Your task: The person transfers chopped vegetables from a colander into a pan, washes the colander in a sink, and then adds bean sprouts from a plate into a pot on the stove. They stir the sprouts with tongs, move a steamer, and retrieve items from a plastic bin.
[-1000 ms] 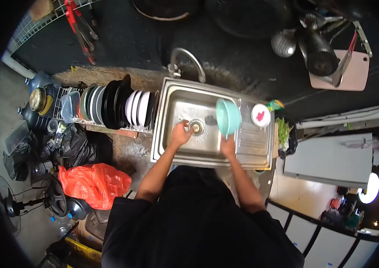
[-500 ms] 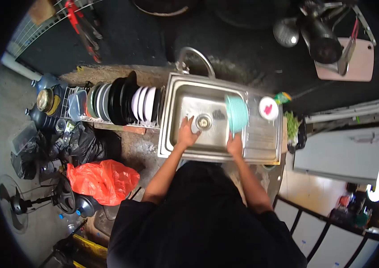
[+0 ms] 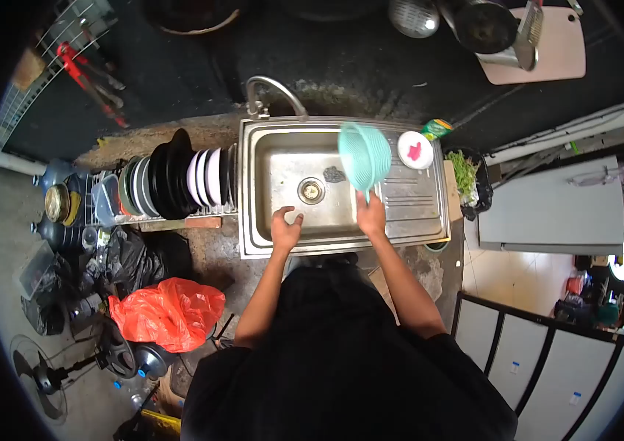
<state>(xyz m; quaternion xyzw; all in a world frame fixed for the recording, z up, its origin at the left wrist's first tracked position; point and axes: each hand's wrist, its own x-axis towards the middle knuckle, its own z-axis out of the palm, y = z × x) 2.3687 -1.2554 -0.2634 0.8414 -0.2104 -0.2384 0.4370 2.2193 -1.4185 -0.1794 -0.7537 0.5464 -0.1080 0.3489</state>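
My right hand (image 3: pixel 371 215) grips the handle of a mint-green mesh strainer (image 3: pixel 365 156), which is tilted over the right edge of the sink basin (image 3: pixel 282 162). Over the basin's front left part, my left hand (image 3: pixel 286 229) holds nothing, its fingers apart. A dark scouring pad (image 3: pixel 334 174) lies on the basin floor beside the drain (image 3: pixel 312 191). On the ribbed drainboard (image 3: pixel 411 202) stands a white bowl (image 3: pixel 407 141) with something pink in it. A green and yellow packet (image 3: pixel 437 129) lies behind the bowl.
A curved faucet (image 3: pixel 275 82) rises behind the basin. Left of the sink, a rack holds upright plates (image 3: pixel 207 176). An orange-red plastic bag (image 3: pixel 168 312) lies lower left. Greens (image 3: pixel 464 173) stand in a black bag at the right. A pink cutting board (image 3: pixel 565 48) hangs on the wall.
The camera view has turned, shifting the scene. The strainer has tipped in my right hand, so more of its mesh side shows. My left hand has drawn back toward the basin's front edge.
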